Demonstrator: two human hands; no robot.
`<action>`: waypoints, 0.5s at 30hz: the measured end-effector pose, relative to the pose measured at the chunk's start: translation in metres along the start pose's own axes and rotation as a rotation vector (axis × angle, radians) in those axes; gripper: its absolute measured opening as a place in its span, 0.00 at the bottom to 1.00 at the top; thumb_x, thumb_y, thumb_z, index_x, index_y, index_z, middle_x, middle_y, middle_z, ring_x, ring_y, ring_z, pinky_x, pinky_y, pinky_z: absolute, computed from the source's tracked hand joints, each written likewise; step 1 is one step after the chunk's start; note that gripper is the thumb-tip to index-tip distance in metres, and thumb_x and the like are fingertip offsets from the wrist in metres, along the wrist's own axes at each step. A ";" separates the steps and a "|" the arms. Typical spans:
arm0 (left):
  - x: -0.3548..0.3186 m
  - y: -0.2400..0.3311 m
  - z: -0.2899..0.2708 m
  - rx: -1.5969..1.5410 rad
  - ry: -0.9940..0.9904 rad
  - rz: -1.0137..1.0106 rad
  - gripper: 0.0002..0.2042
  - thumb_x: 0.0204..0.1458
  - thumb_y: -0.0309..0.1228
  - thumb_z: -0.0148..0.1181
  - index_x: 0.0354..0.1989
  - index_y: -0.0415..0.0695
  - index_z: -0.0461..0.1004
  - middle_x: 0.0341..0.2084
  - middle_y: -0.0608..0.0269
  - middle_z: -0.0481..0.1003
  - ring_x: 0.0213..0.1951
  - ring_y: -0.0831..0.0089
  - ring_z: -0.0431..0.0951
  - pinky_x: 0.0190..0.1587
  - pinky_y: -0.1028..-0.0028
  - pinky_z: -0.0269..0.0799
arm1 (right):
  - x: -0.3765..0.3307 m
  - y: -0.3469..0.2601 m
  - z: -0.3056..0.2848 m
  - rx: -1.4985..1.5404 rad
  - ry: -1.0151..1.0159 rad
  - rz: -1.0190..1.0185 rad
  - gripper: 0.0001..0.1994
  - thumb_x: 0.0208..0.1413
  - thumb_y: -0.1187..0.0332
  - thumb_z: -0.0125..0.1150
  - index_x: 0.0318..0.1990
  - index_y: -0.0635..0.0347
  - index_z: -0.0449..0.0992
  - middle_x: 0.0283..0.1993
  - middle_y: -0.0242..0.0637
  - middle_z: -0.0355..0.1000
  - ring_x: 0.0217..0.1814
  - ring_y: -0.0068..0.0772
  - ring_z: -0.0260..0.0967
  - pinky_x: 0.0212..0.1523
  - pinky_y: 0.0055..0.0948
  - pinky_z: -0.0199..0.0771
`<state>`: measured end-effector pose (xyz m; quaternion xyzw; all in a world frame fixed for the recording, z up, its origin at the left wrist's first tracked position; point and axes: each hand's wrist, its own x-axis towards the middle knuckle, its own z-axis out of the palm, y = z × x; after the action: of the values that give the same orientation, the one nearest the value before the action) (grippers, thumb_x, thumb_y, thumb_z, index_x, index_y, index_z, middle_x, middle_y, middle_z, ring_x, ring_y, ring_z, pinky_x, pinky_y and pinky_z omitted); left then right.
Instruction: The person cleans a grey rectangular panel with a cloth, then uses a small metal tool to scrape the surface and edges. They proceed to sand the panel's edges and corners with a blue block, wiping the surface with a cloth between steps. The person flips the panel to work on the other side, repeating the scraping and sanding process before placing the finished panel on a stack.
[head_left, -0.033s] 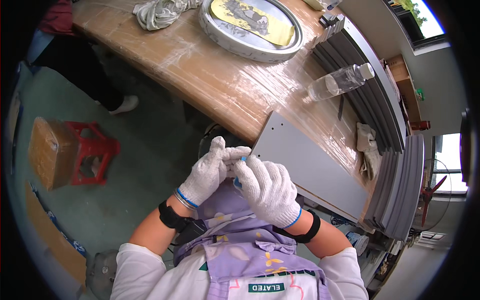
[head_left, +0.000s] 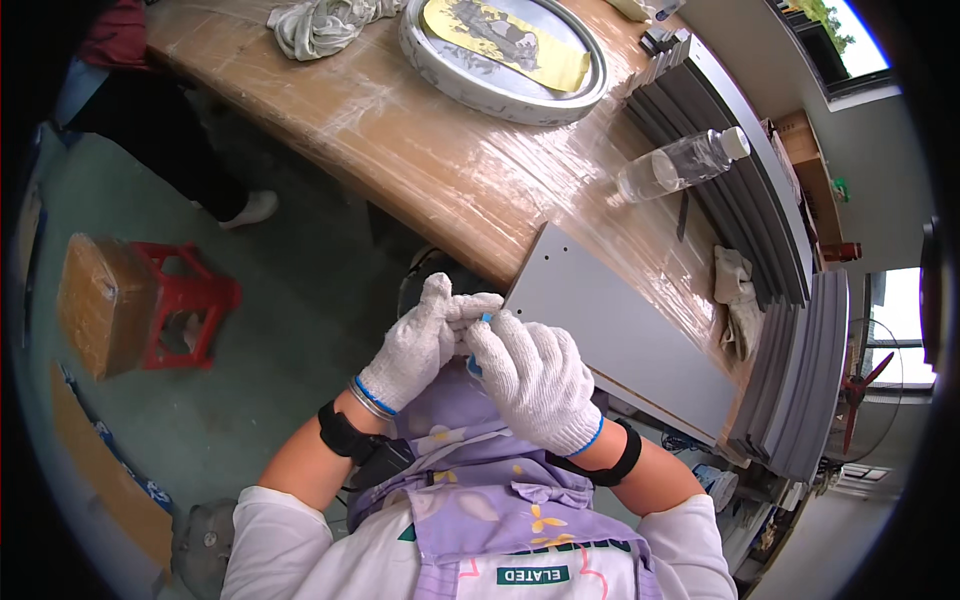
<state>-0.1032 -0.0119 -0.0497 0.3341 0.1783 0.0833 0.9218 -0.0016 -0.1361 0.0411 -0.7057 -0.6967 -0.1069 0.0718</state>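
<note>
White knitted gloves with blue cuffs cover both my hands, which meet at the near left corner of a grey panel (head_left: pixel 620 330). My left hand (head_left: pixel 415 335) has its fingers stretched toward that corner, their tips close to the right fingers. My right hand (head_left: pixel 535 380) is closed on a small blue thing (head_left: pixel 474 367). Only bits of it show between and below the fingers, so its kind is hidden. The panel lies flat on the film-covered table (head_left: pixel 400 150), with small dark holes near its far left corner.
Beyond the panel lie a clear bottle (head_left: pixel 670 168) and a round grey-smeared lid (head_left: pixel 440 75) bearing a yellow sheet (head_left: pixel 560 70). Stacked grey panels (head_left: pixel 800 380) and a cloth (head_left: pixel 735 290) line the right. A red stool (head_left: pixel 190 300) and another person's leg (head_left: pixel 160 140) are left.
</note>
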 end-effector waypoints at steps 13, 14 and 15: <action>-0.001 0.000 0.004 0.003 0.064 -0.007 0.41 0.66 0.61 0.27 0.56 0.29 0.71 0.51 0.43 0.75 0.54 0.57 0.76 0.61 0.64 0.69 | -0.014 0.006 0.001 -0.026 -0.005 -0.026 0.22 0.49 0.65 0.64 0.52 0.59 0.74 0.49 0.46 0.73 0.39 0.37 0.72 0.38 0.33 0.72; -0.003 0.005 0.009 0.025 0.053 0.008 0.42 0.65 0.62 0.27 0.56 0.30 0.71 0.50 0.43 0.76 0.53 0.56 0.77 0.60 0.61 0.71 | -0.021 0.007 -0.001 -0.031 0.026 -0.022 0.22 0.49 0.65 0.64 0.53 0.59 0.74 0.49 0.46 0.73 0.39 0.37 0.72 0.38 0.33 0.72; -0.002 0.005 0.010 0.009 0.047 -0.005 0.42 0.65 0.63 0.28 0.56 0.30 0.71 0.50 0.43 0.76 0.52 0.56 0.77 0.59 0.60 0.72 | -0.029 0.009 -0.003 -0.037 0.057 -0.017 0.22 0.49 0.65 0.64 0.53 0.58 0.73 0.50 0.46 0.73 0.40 0.36 0.72 0.38 0.33 0.72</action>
<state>-0.1019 -0.0149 -0.0391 0.3355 0.2013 0.0879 0.9161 0.0069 -0.1650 0.0377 -0.6976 -0.6982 -0.1405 0.0776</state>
